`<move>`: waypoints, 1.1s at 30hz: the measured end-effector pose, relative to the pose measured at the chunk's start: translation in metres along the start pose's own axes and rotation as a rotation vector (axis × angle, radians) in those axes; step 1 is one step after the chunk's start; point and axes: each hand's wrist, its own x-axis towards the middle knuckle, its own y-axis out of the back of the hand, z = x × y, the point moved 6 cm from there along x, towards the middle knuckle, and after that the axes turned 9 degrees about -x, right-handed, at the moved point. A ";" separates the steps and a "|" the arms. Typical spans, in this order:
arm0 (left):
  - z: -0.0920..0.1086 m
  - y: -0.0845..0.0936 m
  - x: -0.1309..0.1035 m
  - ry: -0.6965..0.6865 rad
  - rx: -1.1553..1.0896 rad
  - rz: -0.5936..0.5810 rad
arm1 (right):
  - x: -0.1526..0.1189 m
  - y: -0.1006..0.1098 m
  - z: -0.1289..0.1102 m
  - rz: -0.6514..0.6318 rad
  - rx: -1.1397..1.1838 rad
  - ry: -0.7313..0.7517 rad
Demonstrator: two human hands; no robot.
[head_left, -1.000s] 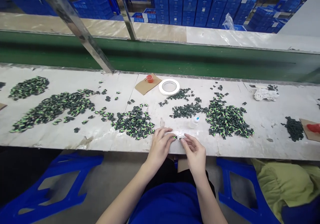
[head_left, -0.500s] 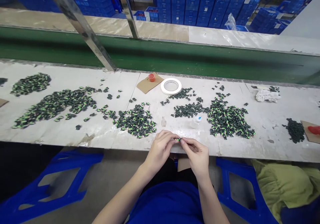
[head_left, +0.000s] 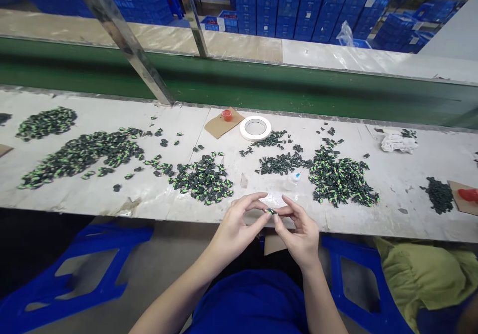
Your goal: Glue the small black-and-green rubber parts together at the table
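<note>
A small dark green piece with bright green spots [head_left: 271,211] is pinched between my two hands, just over the table's front edge. My left hand [head_left: 239,224] grips it from the left with thumb and fingers. From the right, my right hand [head_left: 300,229] holds its other end, index finger raised. Beyond the hands stands a small clear bottle with a blue tip [head_left: 293,179]. A pile of spotted pieces [head_left: 203,180] lies left of the hands, another spotted pile [head_left: 339,177] to the right. Small plain dark pieces [head_left: 282,164] lie behind the bottle.
A white tape roll [head_left: 256,128] lies by a red cup [head_left: 226,115] on cardboard. More spotted piles [head_left: 84,155] cover the table's left. At right are a white cloth [head_left: 399,144] and a dark heap [head_left: 439,194]. Blue stools [head_left: 123,239] flank me.
Both hands have opened out somewhat around the small piece, with index fingers lifted. My right hand has shifted slightly right, and the piece shows more between the fingertips.
</note>
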 end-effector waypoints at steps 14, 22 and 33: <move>0.010 -0.007 -0.003 0.078 -0.178 -0.109 | 0.005 -0.002 -0.013 -0.059 0.128 0.068; 0.000 -0.010 -0.007 0.212 -0.330 -0.090 | 0.004 0.000 -0.019 -0.090 0.067 0.142; -0.018 -0.029 -0.019 0.216 -0.362 -0.059 | -0.004 0.005 0.008 -0.133 0.231 -0.037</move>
